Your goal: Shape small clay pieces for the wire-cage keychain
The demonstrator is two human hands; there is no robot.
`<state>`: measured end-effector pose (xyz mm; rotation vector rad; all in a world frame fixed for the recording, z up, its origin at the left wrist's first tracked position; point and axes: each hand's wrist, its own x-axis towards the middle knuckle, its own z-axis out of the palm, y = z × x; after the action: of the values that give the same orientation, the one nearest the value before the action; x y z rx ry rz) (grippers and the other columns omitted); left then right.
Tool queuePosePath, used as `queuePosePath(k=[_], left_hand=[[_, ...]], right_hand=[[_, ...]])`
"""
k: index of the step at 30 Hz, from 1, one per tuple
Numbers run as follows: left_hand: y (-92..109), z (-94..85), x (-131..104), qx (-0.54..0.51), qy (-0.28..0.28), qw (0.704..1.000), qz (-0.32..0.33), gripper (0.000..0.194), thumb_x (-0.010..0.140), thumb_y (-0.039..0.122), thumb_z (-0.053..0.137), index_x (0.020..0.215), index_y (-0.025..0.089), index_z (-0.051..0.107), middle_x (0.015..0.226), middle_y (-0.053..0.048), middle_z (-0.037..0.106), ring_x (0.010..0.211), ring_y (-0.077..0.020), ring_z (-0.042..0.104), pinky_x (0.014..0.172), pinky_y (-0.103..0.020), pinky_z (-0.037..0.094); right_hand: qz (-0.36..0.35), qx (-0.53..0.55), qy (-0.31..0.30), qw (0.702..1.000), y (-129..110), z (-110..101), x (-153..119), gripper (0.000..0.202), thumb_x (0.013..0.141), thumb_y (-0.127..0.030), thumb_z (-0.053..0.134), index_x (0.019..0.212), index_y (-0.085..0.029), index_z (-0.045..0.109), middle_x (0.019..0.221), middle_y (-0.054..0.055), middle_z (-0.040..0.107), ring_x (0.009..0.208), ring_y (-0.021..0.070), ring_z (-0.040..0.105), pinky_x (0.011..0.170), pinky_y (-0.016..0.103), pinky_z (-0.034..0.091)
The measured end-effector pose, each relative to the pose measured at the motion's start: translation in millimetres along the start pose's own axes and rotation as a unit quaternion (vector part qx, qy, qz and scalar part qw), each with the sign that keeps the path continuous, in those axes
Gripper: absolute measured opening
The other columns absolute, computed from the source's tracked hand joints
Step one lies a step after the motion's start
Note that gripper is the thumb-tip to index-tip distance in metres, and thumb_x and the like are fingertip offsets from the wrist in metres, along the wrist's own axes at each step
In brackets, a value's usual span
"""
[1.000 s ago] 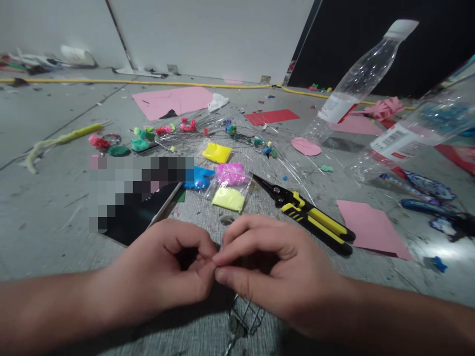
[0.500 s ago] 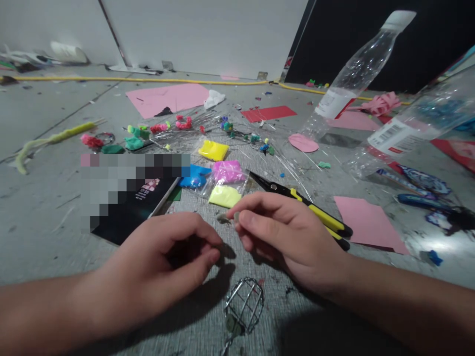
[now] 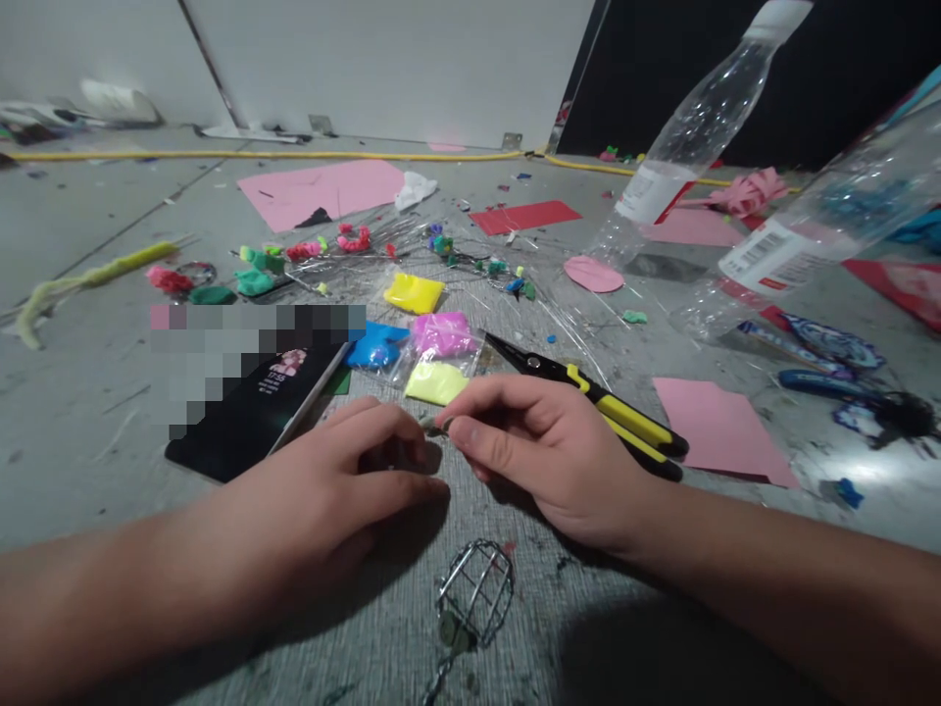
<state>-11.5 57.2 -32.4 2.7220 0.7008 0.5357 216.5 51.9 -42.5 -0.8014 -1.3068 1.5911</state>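
Note:
My right hand [image 3: 548, 461] pinches a small grey-green piece [image 3: 429, 426] between thumb and forefinger; its far end sticks out to the left, and what it is made of I cannot tell. My left hand [image 3: 338, 490] is low over the floor just left of it, fingers curled and thumb apart, with nothing visible between them. Nearer me lies an oval frame of twisted silver wire [image 3: 477, 593] with crossing wires inside, a dark green lump [image 3: 455, 632] at its base. Black-and-yellow pliers [image 3: 624, 417] lie behind my right hand.
Beyond my hands lie small bags of yellow [image 3: 413, 292], blue [image 3: 376, 345], pink [image 3: 443, 334] and lime clay [image 3: 435, 382]. A phone [image 3: 242, 422] is at left. Two plastic bottles [image 3: 698, 127] stand at right, near pink paper [image 3: 717, 431]. A yellow cord [image 3: 294, 156] crosses the back.
My left hand has turned and lowered, its thumb now reaching farther right below the small piece. My right hand keeps its pinch. The whole view has shifted slightly.

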Motion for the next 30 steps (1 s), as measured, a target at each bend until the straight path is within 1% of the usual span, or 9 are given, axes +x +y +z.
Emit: queuePosePath(k=[3,6,9,13,16,18,20,25,30], left_hand=[[0.3,-5.9,3.5,-0.060,0.025,0.998,-0.008,0.034,0.094,-0.002,0.055,0.102,0.019,0.081,0.101,-0.006,0.073,0.088,-0.0174,0.070,0.078,-0.026,0.057],[5.3,-13.8,7.3,-0.207,0.032,0.976,-0.067,0.024,0.095,0.003,0.064,0.098,0.020,0.080,0.094,-0.002,0.073,0.083,-0.0132,0.072,0.076,-0.019,0.057],[9.1,-18.9,8.3,-0.356,0.041,0.922,-0.150,0.022,0.093,0.007,0.073,0.095,0.026,0.084,0.092,0.002,0.075,0.078,-0.0102,0.070,0.071,-0.015,0.056],[8.3,-14.8,3.9,-0.509,0.050,0.838,-0.188,0.013,0.095,0.020,0.080,0.096,0.031,0.087,0.092,0.002,0.073,0.081,-0.0108,0.066,0.075,-0.016,0.056],[7.9,-6.2,-1.0,-0.598,0.045,0.772,-0.213,0.007,0.097,0.033,0.081,0.098,0.031,0.088,0.095,0.000,0.071,0.089,-0.0135,0.067,0.084,-0.022,0.057],[9.0,-1.3,-3.2,-0.646,0.048,0.725,-0.234,0.007,0.096,0.034,0.083,0.099,0.031,0.087,0.099,0.000,0.072,0.092,-0.0143,0.069,0.087,-0.024,0.057],[10.7,1.3,-4.2,-0.674,0.041,0.693,-0.250,0.007,0.094,0.034,0.084,0.098,0.029,0.087,0.101,0.000,0.072,0.092,-0.0139,0.069,0.085,-0.023,0.057],[12.9,2.3,-3.6,-0.716,0.031,0.650,-0.251,0.006,0.094,0.028,0.084,0.098,0.024,0.087,0.098,-0.001,0.071,0.089,-0.0126,0.068,0.083,-0.021,0.057],[11.7,3.8,-4.0,-0.714,0.020,0.660,-0.233,0.005,0.093,0.025,0.085,0.098,0.024,0.087,0.097,-0.001,0.070,0.090,-0.0136,0.067,0.084,-0.023,0.057]], right_hand=[[-0.002,0.011,-0.007,1.000,1.1,-0.9,1.3,0.031,0.086,-0.044,0.088,0.095,-0.018,0.073,0.066,-0.007,0.059,0.054,0.0077,0.047,0.048,0.022,0.037],[-0.012,0.018,0.006,1.000,2.0,-1.8,1.8,0.035,0.086,-0.049,0.088,0.093,-0.019,0.072,0.068,-0.006,0.060,0.056,0.0080,0.050,0.050,0.022,0.040],[-0.039,0.003,0.012,0.999,0.9,-1.4,-0.3,0.034,0.090,-0.049,0.085,0.089,-0.019,0.069,0.068,-0.006,0.059,0.056,0.0073,0.050,0.050,0.021,0.040],[-0.106,-0.106,-0.011,0.989,-3.9,1.3,-9.5,0.022,0.096,-0.029,0.076,0.079,-0.017,0.067,0.066,-0.005,0.058,0.056,0.0072,0.051,0.051,0.019,0.041],[-0.219,-0.179,-0.050,0.958,-3.3,4.3,-18.4,0.016,0.092,-0.018,0.073,0.078,-0.016,0.067,0.068,-0.004,0.060,0.060,0.0073,0.054,0.056,0.019,0.044],[-0.282,-0.209,-0.070,0.934,0.6,6.4,-23.1,0.010,0.090,-0.018,0.074,0.083,-0.014,0.069,0.071,-0.002,0.062,0.063,0.0078,0.055,0.061,0.020,0.048],[-0.325,-0.223,-0.061,0.917,5.1,8.2,-25.7,0.011,0.093,-0.021,0.074,0.087,-0.013,0.070,0.073,0.000,0.064,0.066,0.0093,0.057,0.064,0.021,0.050],[-0.344,-0.258,-0.077,0.900,5.7,8.5,-24.1,0.009,0.095,-0.015,0.068,0.087,-0.013,0.067,0.071,0.000,0.063,0.065,0.0101,0.058,0.063,0.022,0.050],[-0.342,-0.273,-0.075,0.896,4.6,8.2,-23.0,0.009,0.095,-0.015,0.069,0.086,-0.014,0.067,0.070,-0.001,0.062,0.064,0.0101,0.057,0.062,0.022,0.050]])
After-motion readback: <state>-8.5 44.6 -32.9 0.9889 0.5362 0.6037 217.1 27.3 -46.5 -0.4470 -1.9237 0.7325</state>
